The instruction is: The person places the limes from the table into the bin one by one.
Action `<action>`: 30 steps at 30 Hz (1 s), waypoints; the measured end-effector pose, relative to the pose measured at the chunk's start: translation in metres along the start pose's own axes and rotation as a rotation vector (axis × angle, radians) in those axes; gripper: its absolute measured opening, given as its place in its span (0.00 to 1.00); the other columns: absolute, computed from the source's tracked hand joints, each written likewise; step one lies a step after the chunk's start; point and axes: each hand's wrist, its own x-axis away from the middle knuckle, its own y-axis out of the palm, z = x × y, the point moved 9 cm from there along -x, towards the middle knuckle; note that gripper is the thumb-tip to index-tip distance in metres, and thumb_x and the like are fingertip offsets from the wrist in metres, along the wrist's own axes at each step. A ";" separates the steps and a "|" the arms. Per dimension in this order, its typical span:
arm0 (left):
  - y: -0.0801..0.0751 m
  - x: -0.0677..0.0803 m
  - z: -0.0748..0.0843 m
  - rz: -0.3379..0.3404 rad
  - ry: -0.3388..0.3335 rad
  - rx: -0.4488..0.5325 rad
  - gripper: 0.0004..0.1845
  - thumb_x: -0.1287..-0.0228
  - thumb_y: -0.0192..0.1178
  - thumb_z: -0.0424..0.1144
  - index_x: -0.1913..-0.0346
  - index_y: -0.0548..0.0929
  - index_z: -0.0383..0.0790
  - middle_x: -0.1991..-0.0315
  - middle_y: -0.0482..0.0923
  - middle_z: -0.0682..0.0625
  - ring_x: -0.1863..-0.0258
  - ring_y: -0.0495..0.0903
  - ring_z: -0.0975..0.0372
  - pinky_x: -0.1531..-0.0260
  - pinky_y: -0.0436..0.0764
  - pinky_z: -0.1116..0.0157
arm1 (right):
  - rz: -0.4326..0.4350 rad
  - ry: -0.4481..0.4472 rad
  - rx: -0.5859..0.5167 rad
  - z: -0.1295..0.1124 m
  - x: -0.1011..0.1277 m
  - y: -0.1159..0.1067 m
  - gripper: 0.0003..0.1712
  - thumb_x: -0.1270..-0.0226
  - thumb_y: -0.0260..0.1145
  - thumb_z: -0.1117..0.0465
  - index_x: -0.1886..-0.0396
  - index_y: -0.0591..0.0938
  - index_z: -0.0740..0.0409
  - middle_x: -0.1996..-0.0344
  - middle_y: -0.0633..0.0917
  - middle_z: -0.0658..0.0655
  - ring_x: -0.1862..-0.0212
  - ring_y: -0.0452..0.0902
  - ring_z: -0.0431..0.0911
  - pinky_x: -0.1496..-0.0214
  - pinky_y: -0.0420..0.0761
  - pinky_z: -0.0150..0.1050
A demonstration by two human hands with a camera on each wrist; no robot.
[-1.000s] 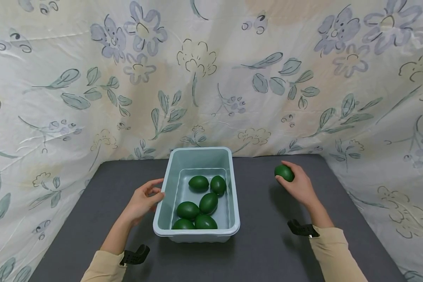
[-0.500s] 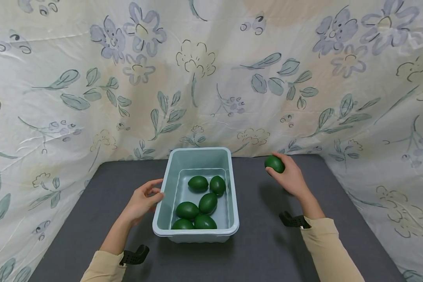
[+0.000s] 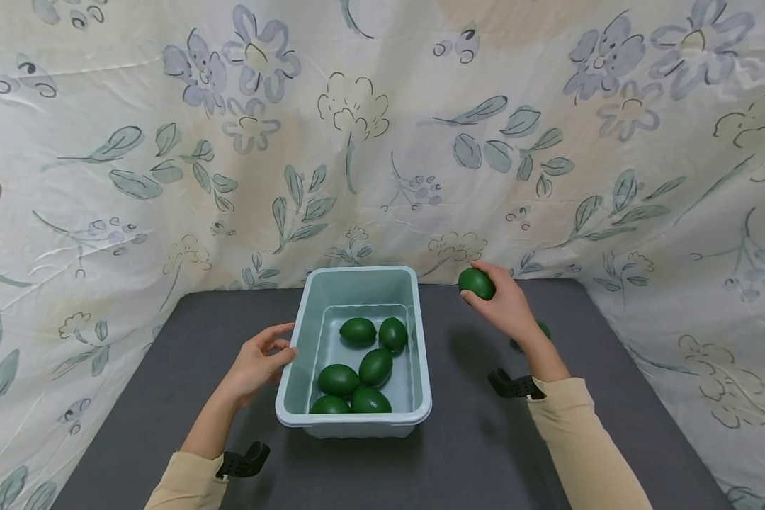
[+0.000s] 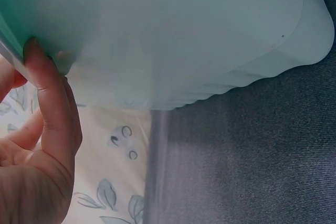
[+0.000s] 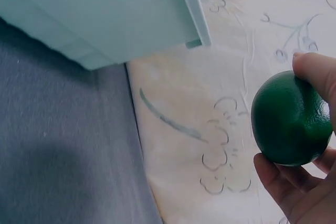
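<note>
In the head view, a pale blue-green plastic bin [image 3: 425, 354] holds several glossy, dark green oval fruits [image 3: 358, 331]. My left hand [image 3: 258, 365] grips the bin's left rim, and the left wrist view shows the fingers [image 4: 52, 103] bent over that edge. Off the bin's far right corner, my right hand [image 3: 503, 301] holds another green fruit [image 3: 476, 284] up above the table between thumb and fingers. The right wrist view shows this fruit [image 5: 289, 119] as smooth and egg-shaped. One more green fruit [image 3: 544, 329] lies on the table, mostly hidden behind my right forearm.
A dark grey cloth covers the table [image 3: 472, 453]. Floral fabric [image 3: 382, 142] hangs just behind it and down both sides. Black straps [image 3: 515, 384] sit on both wrists, over beige sleeves.
My right hand has carried the green fruit left and away from me, toward the bin's far side. A fruit on the table has come into view behind that forearm. The left hand stays put.
</note>
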 end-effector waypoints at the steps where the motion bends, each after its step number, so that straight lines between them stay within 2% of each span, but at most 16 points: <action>1: 0.000 0.000 0.000 -0.001 0.000 0.000 0.27 0.38 0.58 0.37 0.36 0.65 0.42 0.57 0.74 0.39 0.63 0.77 0.57 0.67 0.81 0.55 | -0.003 -0.004 -0.006 -0.003 -0.001 0.001 0.34 0.40 0.65 0.55 0.35 0.66 0.56 0.40 0.67 0.64 0.51 0.70 0.58 0.57 0.74 0.54; 13: 0.000 0.000 0.000 0.002 0.001 0.000 0.27 0.38 0.58 0.37 0.36 0.65 0.42 0.57 0.74 0.39 0.63 0.77 0.58 0.67 0.80 0.57 | -0.037 -0.084 -0.039 -0.036 -0.015 0.019 0.33 0.41 0.66 0.57 0.36 0.67 0.58 0.43 0.71 0.63 0.50 0.69 0.56 0.55 0.73 0.52; 22: 0.001 0.001 0.000 -0.010 0.013 0.009 0.27 0.38 0.58 0.37 0.35 0.65 0.41 0.57 0.73 0.38 0.64 0.78 0.58 0.66 0.80 0.55 | -0.087 -0.104 -0.047 -0.054 -0.023 0.033 0.34 0.41 0.66 0.55 0.36 0.67 0.56 0.42 0.70 0.61 0.48 0.69 0.54 0.55 0.75 0.50; 30: 0.001 0.001 0.001 -0.017 0.020 0.014 0.28 0.38 0.58 0.37 0.35 0.65 0.41 0.57 0.74 0.37 0.63 0.78 0.57 0.66 0.81 0.54 | -0.119 -0.165 -0.052 -0.073 -0.030 0.044 0.33 0.41 0.66 0.57 0.37 0.68 0.59 0.44 0.72 0.61 0.49 0.71 0.53 0.55 0.75 0.49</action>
